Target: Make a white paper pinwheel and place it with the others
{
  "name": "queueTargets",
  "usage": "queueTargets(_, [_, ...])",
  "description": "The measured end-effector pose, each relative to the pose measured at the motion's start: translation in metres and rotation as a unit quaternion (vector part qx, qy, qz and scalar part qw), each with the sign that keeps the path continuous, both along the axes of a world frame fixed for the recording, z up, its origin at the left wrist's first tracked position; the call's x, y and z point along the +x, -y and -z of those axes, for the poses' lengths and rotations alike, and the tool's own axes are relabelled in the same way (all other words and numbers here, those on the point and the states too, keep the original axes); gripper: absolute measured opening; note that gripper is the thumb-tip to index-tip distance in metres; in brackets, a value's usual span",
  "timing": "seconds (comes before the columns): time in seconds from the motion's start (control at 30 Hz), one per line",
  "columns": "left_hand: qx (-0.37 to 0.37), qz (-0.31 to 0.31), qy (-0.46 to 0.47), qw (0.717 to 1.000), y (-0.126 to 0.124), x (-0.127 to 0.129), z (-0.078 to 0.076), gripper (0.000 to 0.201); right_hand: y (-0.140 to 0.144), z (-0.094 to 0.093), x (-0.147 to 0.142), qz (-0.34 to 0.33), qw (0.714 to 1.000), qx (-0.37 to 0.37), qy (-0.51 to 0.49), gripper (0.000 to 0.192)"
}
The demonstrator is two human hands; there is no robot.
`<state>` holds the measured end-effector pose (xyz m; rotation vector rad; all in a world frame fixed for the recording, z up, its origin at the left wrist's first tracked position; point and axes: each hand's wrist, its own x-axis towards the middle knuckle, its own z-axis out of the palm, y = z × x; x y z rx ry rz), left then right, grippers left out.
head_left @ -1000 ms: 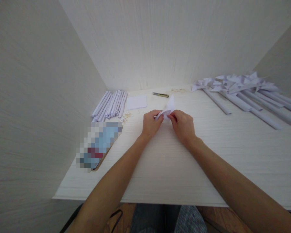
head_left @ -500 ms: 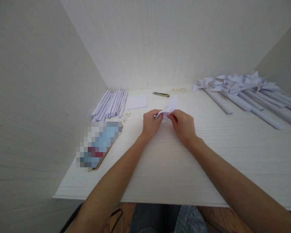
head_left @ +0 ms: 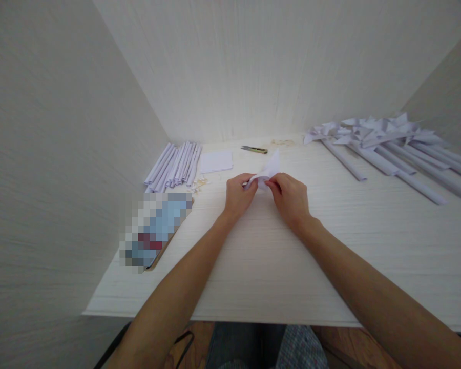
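Between my hands is a folded, curved sheet of white paper [head_left: 271, 166], with one pointed corner sticking up and away from me. My left hand [head_left: 238, 196] pinches its left side between thumb and fingers. On the near right side, my right hand [head_left: 291, 199] grips the paper with fingertips and thumb. Both hands are just above the white table [head_left: 269, 266], and the fingers hide part of the folds. Beyond them lie small thread snips [head_left: 254, 149] and a stack of white paper squares [head_left: 216, 161].
Several rolled paper tubes [head_left: 174, 165] lie at the back left, near small brownish scraps [head_left: 200, 183]. A phone [head_left: 157, 230] with a blurred screen rests at the left. Paper pinwheels on tube sticks [head_left: 384, 141] are heaped at the back right. White walls [head_left: 230, 66] enclose the table.
Both hands keep their pinch on the paper, almost unmoved. The whole view has shifted very slightly; nothing else visibly differs.
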<state>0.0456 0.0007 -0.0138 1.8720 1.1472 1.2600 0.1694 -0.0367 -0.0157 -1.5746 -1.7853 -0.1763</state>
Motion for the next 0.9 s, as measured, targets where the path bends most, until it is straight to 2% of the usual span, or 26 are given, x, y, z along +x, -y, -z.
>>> queueTargets(0.5, [0.000,0.000,0.003,1.000,0.0005,0.0012,-0.0028,0.020,-0.0005,0.0014,0.0009,-0.011,1.000,0.010,0.022,0.024])
queueTargets(0.9, [-0.033,-0.001,0.031,0.999,-0.0012,0.0014,-0.0004,0.022,0.0009,-0.0007,0.0005,-0.022,0.999,-0.005,0.023,0.023])
